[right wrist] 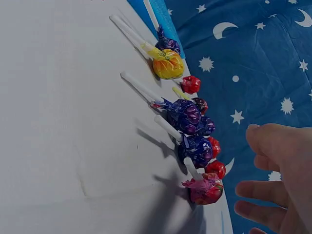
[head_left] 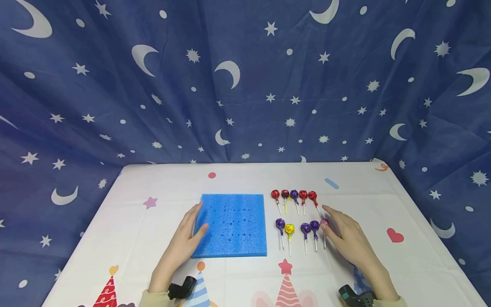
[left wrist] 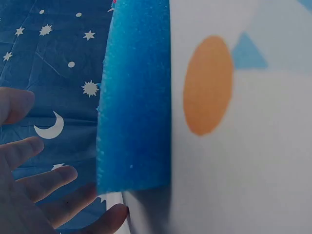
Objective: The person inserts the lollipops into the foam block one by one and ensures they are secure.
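Note:
A flat blue foam block (head_left: 232,247) with small holes in its top lies mid-table. Along its left edge rests my left hand (head_left: 182,238), fingers spread, thumb over the top; the left wrist view shows nothing gripped. Right of the block, wrapped lollipops lie in two rows. The back row has red ones, a dark red one (head_left: 285,194) and a purple one (head_left: 294,195). In front lie purple ones, a yellow one (head_left: 289,230) and a pink one (right wrist: 204,190). My right hand (head_left: 350,238) is beside the pink lollipop, fingers loosely extended, holding nothing; contact is unclear.
A white tablecloth (head_left: 153,226) printed with party hats and shapes covers the table. Behind it hangs a dark blue curtain (head_left: 253,128) with moons and stars. Black wrist cameras are strapped at both wrists, the left one (head_left: 182,288) near the table's front.

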A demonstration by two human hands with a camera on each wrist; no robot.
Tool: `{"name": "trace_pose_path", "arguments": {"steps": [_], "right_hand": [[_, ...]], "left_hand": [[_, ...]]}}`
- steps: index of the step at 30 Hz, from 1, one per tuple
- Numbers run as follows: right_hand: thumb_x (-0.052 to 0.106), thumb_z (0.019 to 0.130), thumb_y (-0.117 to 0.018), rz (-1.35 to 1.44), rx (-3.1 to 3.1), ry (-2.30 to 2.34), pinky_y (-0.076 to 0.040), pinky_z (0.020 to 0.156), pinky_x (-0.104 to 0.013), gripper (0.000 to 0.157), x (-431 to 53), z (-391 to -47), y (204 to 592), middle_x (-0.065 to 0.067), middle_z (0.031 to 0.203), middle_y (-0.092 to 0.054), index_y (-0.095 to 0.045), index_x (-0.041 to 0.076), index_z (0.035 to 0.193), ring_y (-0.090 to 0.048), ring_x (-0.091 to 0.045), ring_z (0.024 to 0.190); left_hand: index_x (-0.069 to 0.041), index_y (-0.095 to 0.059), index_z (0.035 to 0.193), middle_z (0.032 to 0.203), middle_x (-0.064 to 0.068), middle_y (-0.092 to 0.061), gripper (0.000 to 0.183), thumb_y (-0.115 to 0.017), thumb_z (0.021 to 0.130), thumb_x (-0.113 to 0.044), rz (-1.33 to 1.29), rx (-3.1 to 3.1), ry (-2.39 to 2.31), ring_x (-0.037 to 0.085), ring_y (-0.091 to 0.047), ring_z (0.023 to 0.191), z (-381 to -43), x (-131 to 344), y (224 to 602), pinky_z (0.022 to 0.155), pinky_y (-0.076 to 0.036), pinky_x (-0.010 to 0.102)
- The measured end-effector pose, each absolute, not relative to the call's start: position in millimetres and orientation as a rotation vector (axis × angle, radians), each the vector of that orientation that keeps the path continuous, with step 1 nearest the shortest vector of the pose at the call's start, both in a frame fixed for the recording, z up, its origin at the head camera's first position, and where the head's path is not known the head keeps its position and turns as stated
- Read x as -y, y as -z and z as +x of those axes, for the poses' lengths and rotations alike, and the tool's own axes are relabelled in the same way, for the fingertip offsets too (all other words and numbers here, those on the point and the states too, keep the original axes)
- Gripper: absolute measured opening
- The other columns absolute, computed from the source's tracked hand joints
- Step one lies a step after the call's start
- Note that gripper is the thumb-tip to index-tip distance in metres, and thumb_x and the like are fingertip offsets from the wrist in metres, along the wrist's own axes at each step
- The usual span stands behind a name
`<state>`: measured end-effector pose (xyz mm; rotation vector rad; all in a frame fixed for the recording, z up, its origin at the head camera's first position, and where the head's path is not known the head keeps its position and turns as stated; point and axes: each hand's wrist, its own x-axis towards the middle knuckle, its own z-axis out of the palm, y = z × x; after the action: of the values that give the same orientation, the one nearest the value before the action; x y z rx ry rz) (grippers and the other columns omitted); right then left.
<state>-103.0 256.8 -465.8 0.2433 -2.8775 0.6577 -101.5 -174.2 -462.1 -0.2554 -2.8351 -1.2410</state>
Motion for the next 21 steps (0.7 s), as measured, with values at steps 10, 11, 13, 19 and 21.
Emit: {"name": "trace_pose_path", "arguments": {"steps": [10,11,13,19,21], "right_hand": [[0.036,0.093,-0.061,0.206,2.946,-0.738,-0.033,0.105,-0.067,0.057,-256,-102,463,-0.021,0.138,-0.054,-0.046,0.009,0.141,-0.047,-0.046,0.128],[0.036,0.093,-0.060,0.199,2.953,-0.762,-0.033,0.104,-0.067,0.057,-256,-102,462,-0.021,0.139,-0.053,-0.046,0.009,0.141,-0.046,-0.045,0.129],[0.037,0.094,-0.060,0.188,2.964,-0.808,-0.034,0.104,-0.067,0.057,-255,-102,462,-0.020,0.140,-0.052,-0.046,0.009,0.142,-0.045,-0.045,0.131],[0.038,0.094,-0.059,0.170,2.984,-0.823,-0.035,0.105,-0.066,0.057,-254,-103,462,-0.020,0.141,-0.052,-0.046,0.009,0.142,-0.044,-0.044,0.132],[0.037,0.094,-0.059,0.170,2.985,-0.821,-0.036,0.104,-0.065,0.057,-254,-103,462,-0.020,0.140,-0.052,-0.046,0.009,0.142,-0.045,-0.044,0.132]], "left_hand": [[-0.014,-0.024,0.153,0.157,0.019,-0.027,0.062,-0.051,0.099,-0.031,-0.213,2.875,1.283,0.044,-0.023,0.144,-102,178,466,0.112,-0.023,0.066],[-0.015,-0.024,0.153,0.157,0.019,-0.027,0.063,-0.051,0.099,-0.031,-0.200,2.886,1.289,0.044,-0.023,0.144,-102,178,466,0.112,-0.023,0.066],[-0.016,-0.023,0.153,0.157,0.018,-0.026,0.063,-0.050,0.099,-0.032,-0.177,2.911,1.291,0.044,-0.022,0.145,-102,178,467,0.112,-0.023,0.067],[-0.017,-0.024,0.153,0.158,0.018,-0.026,0.062,-0.050,0.099,-0.033,-0.123,2.957,1.286,0.046,-0.021,0.145,-102,179,472,0.110,-0.021,0.071],[-0.017,-0.024,0.153,0.157,0.018,-0.026,0.062,-0.050,0.099,-0.033,-0.122,2.956,1.285,0.046,-0.021,0.144,-103,179,473,0.109,-0.021,0.072]]}}
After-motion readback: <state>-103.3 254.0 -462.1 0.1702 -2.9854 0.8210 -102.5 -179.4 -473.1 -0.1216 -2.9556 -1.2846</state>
